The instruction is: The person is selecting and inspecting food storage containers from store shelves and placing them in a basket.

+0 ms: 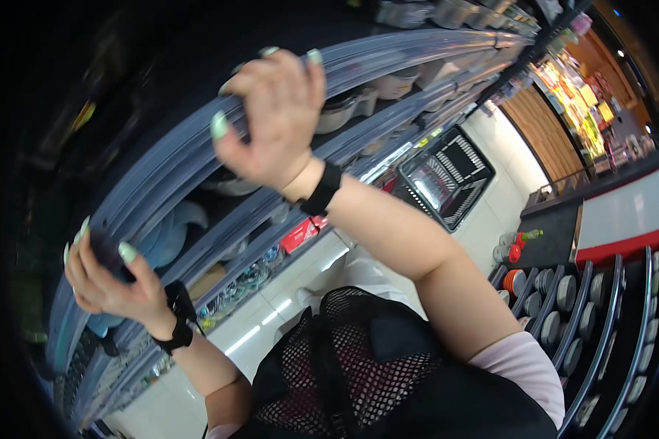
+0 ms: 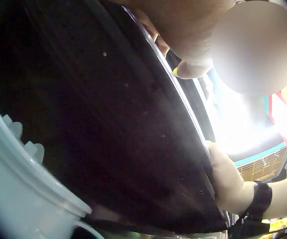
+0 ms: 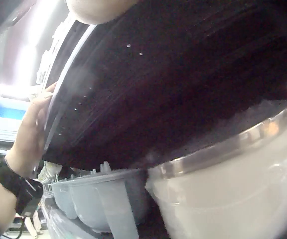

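Observation:
In the head view, the left hand (image 1: 113,285) grips the edge of a dark shelf at lower left, its thumb apart from its bent fingers. Farther up the same shelf edge (image 1: 190,135), the right hand (image 1: 274,121) has its fingers curved over the rim and its thumb spread to one side. The left wrist view shows the dark underside (image 2: 108,119) of the shelf, with the right hand (image 2: 225,174) at its edge. The left hand (image 3: 29,134) holds that edge in the right wrist view.
Below the shelf are a pale blue container (image 2: 24,184), grey-blue containers (image 3: 98,199) and a white pot (image 3: 223,194) with a shiny rim. A black shopping basket (image 1: 450,175) stands on the tiled floor. Racks of dishes (image 1: 564,293) are at right.

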`<state>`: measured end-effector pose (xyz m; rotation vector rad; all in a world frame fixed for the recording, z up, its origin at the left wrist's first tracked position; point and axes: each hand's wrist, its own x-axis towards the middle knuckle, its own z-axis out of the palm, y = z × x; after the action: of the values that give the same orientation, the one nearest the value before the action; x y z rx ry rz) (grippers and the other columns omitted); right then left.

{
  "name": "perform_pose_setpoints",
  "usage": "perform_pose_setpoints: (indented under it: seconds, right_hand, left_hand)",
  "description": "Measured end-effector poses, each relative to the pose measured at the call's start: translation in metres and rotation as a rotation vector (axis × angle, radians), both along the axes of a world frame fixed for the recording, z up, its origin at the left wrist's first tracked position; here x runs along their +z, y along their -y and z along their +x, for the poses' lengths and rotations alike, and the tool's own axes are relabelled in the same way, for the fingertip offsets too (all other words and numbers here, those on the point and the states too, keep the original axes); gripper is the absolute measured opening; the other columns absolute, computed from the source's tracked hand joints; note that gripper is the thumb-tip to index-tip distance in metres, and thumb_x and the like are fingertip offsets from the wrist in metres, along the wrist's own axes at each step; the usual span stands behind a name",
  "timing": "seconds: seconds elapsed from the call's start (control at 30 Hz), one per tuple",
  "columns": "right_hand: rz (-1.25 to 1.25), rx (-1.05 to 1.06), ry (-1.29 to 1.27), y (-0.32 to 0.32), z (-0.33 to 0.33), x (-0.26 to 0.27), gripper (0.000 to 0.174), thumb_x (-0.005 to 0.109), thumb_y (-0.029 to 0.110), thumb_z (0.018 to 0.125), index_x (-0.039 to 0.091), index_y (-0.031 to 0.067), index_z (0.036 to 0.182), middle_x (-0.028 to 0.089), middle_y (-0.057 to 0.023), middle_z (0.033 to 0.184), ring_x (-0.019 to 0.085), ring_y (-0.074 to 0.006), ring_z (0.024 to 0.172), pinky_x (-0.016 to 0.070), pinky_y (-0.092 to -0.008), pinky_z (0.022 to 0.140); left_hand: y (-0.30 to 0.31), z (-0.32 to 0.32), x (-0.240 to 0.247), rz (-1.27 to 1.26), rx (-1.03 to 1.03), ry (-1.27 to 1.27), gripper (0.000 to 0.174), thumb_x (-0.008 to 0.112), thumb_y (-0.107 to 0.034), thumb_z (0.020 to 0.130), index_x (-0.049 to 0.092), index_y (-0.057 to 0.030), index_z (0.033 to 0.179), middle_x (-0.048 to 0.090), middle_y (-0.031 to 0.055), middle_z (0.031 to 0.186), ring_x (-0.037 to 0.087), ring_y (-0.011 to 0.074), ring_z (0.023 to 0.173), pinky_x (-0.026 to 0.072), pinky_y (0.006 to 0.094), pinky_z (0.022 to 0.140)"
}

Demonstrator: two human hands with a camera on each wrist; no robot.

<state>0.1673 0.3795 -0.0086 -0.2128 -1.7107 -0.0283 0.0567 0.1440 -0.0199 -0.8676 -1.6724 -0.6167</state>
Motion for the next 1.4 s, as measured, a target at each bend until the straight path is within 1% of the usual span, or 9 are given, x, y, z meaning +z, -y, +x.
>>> perform_pose_setpoints:
  seconds: [0.17,0.3,0.4,0.6,0.8,0.93,1.0,1.2,1.4]
  right_hand:
    - [-0.124,0.210,0.123,0.008,0.022,0.009,0.053,0.063,0.032,0.076,0.056,0.0035,0.121,0.053,-0.0146,0.121,0.043,-0.0363,0.126,0.0137,-0.0553,0.115]
    - [-0.194,0.514,0.113,-0.013,0.077,-0.014,0.068,0.068,0.011,0.072,0.048,0.0144,0.137,0.039,-0.0187,0.147,0.032,-0.0377,0.140,0.0255,-0.0560,0.113]
    - [-0.039,0.348,0.096,-0.063,0.131,-0.081,0.045,0.066,0.012,0.072,0.059,0.0170,0.116,0.050,-0.0129,0.136,0.047,-0.0316,0.128,0.0308,-0.0522,0.111]
    - [-0.568,-0.145,0.712,-0.186,0.309,-0.213,0.039,0.064,0.010,0.069,0.059,0.0105,0.107,0.060,-0.0127,0.113,0.057,-0.0331,0.107,0.0421,-0.0490,0.099]
    - [-1.682,-0.584,0.823,-0.287,0.465,-0.381,0.046,0.067,0.026,0.078,0.058,0.0023,0.117,0.064,-0.0231,0.114,0.061,-0.0381,0.107,0.0482,-0.0411,0.093]
    - [-1.940,-0.727,0.751,-0.315,0.496,-0.438,0.059,0.070,0.032,0.076,0.056,-0.0015,0.123,0.064,-0.0233,0.118,0.061,-0.0346,0.111,0.0478,-0.0391,0.095]
    - [-2.057,-0.687,0.726,-0.322,0.500,-0.454,0.064,0.067,0.037,0.077,0.052,-0.0033,0.125,0.059,-0.0269,0.123,0.059,-0.0358,0.116,0.0470,-0.0411,0.099]
    - [-2.452,-0.431,0.831,-0.339,0.509,-0.538,0.082,0.065,0.052,0.076,0.049,-0.0019,0.136,0.044,-0.0260,0.143,0.043,-0.0374,0.133,0.0357,-0.0412,0.110]
    - [-2.497,-0.679,0.738,-0.336,0.492,-0.588,0.087,0.062,0.063,0.076,0.052,-0.0009,0.134,0.046,-0.0223,0.143,0.042,-0.0370,0.134,0.0346,-0.0426,0.111]
  left_hand:
    - [0.000,0.000,0.003,-0.008,-0.011,-0.019,0.038,0.055,-0.026,0.095,0.057,-0.0045,0.127,0.061,0.0098,0.126,0.053,0.0283,0.121,0.0338,0.0416,0.101]
    - [-0.010,0.014,0.020,-0.022,-0.138,0.020,0.036,0.057,-0.019,0.096,0.056,0.0002,0.127,0.059,0.0165,0.127,0.054,0.0316,0.119,0.0395,0.0421,0.101]
    - [-0.027,0.045,0.022,0.159,-0.016,0.049,0.040,0.058,-0.022,0.097,0.054,0.0032,0.129,0.058,0.0164,0.127,0.057,0.0299,0.115,0.0412,0.0389,0.101]
    - [-0.114,0.098,0.034,0.138,-0.639,0.057,0.034,0.050,-0.009,0.097,0.051,0.0052,0.127,0.057,0.0179,0.126,0.055,0.0303,0.119,0.0427,0.0411,0.105]
    - [-0.253,0.142,0.056,-0.158,-0.468,-0.025,0.058,0.058,-0.014,0.095,0.026,-0.0005,0.143,0.041,0.0210,0.141,0.043,0.0338,0.130,0.0295,0.0471,0.113]
    - [-0.284,0.139,0.050,-0.112,-0.152,-0.022,0.077,0.067,-0.034,0.091,0.024,0.0014,0.145,0.039,0.0250,0.140,0.042,0.0365,0.128,0.0332,0.0464,0.108]
    - [-0.288,0.130,0.045,-0.070,0.086,-0.123,0.073,0.057,-0.049,0.094,0.037,0.0019,0.142,0.050,0.0265,0.131,0.047,0.0421,0.121,0.0362,0.0466,0.102]
    - [-0.304,0.143,0.047,-0.155,0.179,-0.063,0.066,0.035,-0.051,0.101,0.037,-0.0022,0.145,0.045,0.0250,0.141,0.044,0.0394,0.128,0.0336,0.0467,0.105]
    - [-0.302,0.142,0.042,-0.196,0.172,-0.075,0.064,0.030,-0.051,0.102,0.041,-0.0032,0.143,0.045,0.0217,0.142,0.046,0.0373,0.128,0.0347,0.0443,0.107]
